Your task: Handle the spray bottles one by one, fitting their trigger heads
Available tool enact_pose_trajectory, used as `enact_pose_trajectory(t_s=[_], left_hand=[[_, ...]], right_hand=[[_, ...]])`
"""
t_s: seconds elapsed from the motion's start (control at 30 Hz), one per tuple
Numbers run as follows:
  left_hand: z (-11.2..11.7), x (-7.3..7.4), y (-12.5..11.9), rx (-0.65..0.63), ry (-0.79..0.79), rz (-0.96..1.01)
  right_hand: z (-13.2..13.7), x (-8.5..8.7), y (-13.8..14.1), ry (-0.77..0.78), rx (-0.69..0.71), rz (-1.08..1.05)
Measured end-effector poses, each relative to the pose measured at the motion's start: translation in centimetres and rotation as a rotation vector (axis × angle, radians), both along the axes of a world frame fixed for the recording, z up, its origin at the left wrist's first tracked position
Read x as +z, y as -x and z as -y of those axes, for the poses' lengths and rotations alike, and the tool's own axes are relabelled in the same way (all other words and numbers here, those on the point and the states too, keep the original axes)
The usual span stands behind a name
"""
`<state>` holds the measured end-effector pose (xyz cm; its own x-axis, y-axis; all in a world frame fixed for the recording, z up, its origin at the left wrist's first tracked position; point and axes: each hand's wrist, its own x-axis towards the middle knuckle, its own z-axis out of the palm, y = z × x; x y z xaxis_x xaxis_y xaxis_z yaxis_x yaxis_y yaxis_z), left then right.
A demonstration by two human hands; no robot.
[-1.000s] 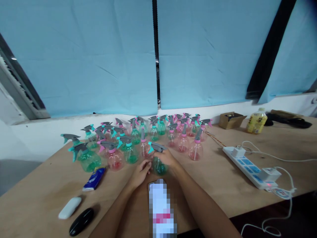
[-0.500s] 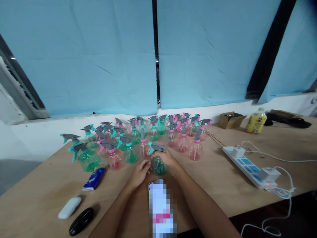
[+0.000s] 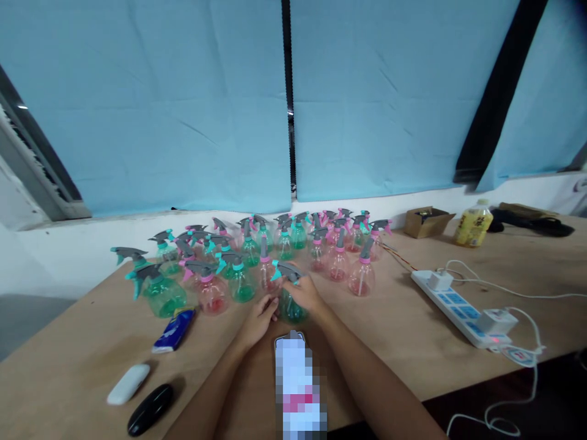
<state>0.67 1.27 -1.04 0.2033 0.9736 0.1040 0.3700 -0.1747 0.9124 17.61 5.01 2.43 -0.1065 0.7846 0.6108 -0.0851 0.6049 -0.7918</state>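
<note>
A green spray bottle (image 3: 290,308) with a grey trigger head stands on the wooden table (image 3: 389,318) just in front of me. My right hand (image 3: 306,292) is closed round its neck, below the trigger head. My left hand (image 3: 260,318) rests against the bottle's left side with its fingers curled. Behind it stand several more green and pink spray bottles (image 3: 238,263) in a cluster. A phone (image 3: 298,379) lies between my forearms.
A white power strip (image 3: 463,308) with plugs and cables lies at the right. Farther back are a small cardboard box (image 3: 427,222) and a yellow drink bottle (image 3: 474,223). At the left lie a blue packet (image 3: 174,330), a white case (image 3: 129,384) and a black case (image 3: 150,409).
The green bottle and both hands have shifted slightly away from me and to the left. The grip looks the same.
</note>
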Motion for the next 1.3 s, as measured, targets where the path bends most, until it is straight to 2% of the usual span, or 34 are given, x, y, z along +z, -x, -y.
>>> enact_pose_trajectory(t_s=[0.1,0.27,0.47,0.63,0.77,0.87,1.07,1.17,1.3], left_hand=[[0.1,0.1,-0.1,0.014,-0.003,0.024],[0.2,0.1,-0.1,0.036,-0.014,0.031],[0.1,-0.1,0.1,0.007,-0.01,0.019],[-0.2,-0.3,0.2,-0.02,-0.032,0.049],[-0.1,-0.4,0.3,-0.02,-0.033,0.056],[0.0,-0.2,0.3,-0.015,-0.034,0.058],[0.0,-0.1,0.3,-0.034,-0.045,0.03],[0.0,-0.1,0.3,-0.033,-0.049,0.008],[0.1,0.1,0.2,-0.034,-0.043,-0.014]], right_hand=[[0.2,-0.4,-0.3,-0.105,-0.2,0.044],[-0.7,-2.4,-0.4,-0.184,-0.513,0.215],[-2.6,-4.0,0.0,-0.048,-0.854,0.313],[-3.4,-4.6,0.1,0.101,-0.982,0.414],[-3.5,-4.8,0.2,0.13,-1.002,0.451],[-3.5,-4.9,0.2,0.13,-0.968,0.452],[-4.0,-5.9,0.2,0.011,-0.704,0.371],[-4.5,-6.7,0.3,0.019,-0.584,0.288],[-5.3,-7.5,0.1,0.078,-0.54,0.227]])
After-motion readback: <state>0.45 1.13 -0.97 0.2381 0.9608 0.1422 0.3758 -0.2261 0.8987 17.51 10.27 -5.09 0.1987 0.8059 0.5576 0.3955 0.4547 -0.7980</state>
